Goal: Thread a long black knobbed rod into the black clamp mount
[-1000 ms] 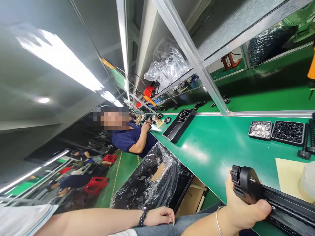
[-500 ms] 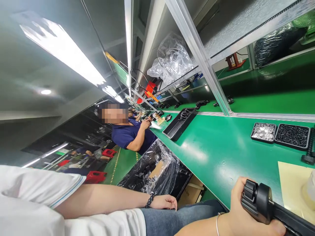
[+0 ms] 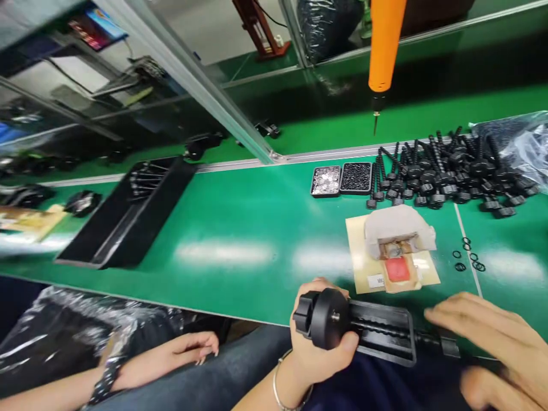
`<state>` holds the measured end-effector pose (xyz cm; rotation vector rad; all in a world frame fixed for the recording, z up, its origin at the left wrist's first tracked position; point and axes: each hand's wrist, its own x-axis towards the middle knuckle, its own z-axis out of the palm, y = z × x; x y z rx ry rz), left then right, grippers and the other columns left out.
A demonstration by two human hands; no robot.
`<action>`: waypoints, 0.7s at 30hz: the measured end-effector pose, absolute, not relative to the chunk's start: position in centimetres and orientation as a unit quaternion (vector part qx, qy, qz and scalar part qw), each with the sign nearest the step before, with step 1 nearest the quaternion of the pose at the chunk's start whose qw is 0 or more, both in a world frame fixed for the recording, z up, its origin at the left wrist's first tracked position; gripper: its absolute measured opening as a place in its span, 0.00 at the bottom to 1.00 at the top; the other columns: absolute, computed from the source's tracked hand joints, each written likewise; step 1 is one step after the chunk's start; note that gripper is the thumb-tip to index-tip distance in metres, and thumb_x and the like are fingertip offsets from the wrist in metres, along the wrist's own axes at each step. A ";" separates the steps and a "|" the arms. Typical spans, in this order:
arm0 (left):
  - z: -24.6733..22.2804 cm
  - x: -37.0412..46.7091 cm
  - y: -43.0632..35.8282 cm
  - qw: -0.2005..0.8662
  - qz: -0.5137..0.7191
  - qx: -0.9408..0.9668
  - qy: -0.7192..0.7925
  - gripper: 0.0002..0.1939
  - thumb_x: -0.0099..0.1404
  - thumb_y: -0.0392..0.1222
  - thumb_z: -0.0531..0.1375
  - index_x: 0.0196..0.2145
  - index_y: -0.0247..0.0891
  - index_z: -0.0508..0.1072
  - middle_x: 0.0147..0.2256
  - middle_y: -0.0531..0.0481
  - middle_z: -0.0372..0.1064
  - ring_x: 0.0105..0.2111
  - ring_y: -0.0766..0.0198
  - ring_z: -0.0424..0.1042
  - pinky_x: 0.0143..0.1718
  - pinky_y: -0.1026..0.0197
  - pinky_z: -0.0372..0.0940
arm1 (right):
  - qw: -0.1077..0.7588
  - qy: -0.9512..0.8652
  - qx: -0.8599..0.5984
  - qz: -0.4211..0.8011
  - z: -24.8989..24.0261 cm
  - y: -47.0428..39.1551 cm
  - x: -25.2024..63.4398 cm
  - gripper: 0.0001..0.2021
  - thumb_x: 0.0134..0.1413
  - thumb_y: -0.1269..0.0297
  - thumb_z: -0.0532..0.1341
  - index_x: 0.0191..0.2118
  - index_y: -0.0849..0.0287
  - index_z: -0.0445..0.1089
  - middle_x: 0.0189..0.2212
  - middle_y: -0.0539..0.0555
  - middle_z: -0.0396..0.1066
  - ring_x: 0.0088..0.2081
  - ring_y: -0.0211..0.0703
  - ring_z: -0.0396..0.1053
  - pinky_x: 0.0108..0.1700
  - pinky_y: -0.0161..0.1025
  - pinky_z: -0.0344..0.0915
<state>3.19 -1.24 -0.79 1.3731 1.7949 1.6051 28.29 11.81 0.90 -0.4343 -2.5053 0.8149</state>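
**At the near edge of the bench: second hand joins the part**

At the near edge of the green bench (image 3: pixel 240 217), the black assembly (image 3: pixel 377 334) lies crosswise, half over the lip. The left hand (image 3: pixel 319 357) is clamped around its round knobbed head, as it was a second ago. What is new is the view and the other hand. The head has swung from looking down the line to looking straight over the work. The right hand (image 3: pixel 492 337), unseen before, now hovers open at the assembly's far end. Its fingers are spread and motion-blurred, and I cannot tell whether they touch it. By my reading the piece has gone from being carried one-handed to being worked on with both hands.

Just beyond the assembly, toward the middle of the bench, sits a yellow card (image 3: pixel 363 257) with a pale wrapped pad and a red patch on it. Loose black rings (image 3: pixel 468 257) lie to its right. Near the far edge are two small trays (image 3: pixel 340 180) and a heap of black knobbed rods (image 3: pixel 449 171). An orange driver (image 3: pixel 383 45) hangs tip down above that edge.

The widest bare stretch of bench is left of the card, running as far as the long black tray (image 3: pixel 128 211). A co-worker's hand (image 3: pixel 188 348) rests on a lap below the near edge on the left, so sideways room there is tight.
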 end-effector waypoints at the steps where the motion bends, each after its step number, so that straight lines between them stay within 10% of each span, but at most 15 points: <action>1: -0.8 3.2 -1.3 0.179 0.560 0.496 0.639 0.18 0.60 0.50 0.65 0.44 0.42 0.68 0.34 0.49 0.70 0.33 0.59 0.73 0.34 0.57 0.73 | 0.236 -0.909 -0.154 0.307 1.5 11.7 27.7 0.12 0.74 0.58 0.55 0.54 0.58 0.67 0.44 0.57 0.72 0.43 0.45 0.73 0.39 0.34 0.75; 21: -1.4 2.7 -1.2 0.184 0.572 0.499 0.625 0.19 0.62 0.51 0.66 0.46 0.42 0.67 0.35 0.49 0.69 0.36 0.60 0.73 0.39 0.59 0.76 | 0.219 -0.880 -0.214 0.363 3.8 11.1 25.7 0.14 0.76 0.53 0.48 0.50 0.57 0.64 0.45 0.57 0.67 0.49 0.43 0.68 0.48 0.36 0.73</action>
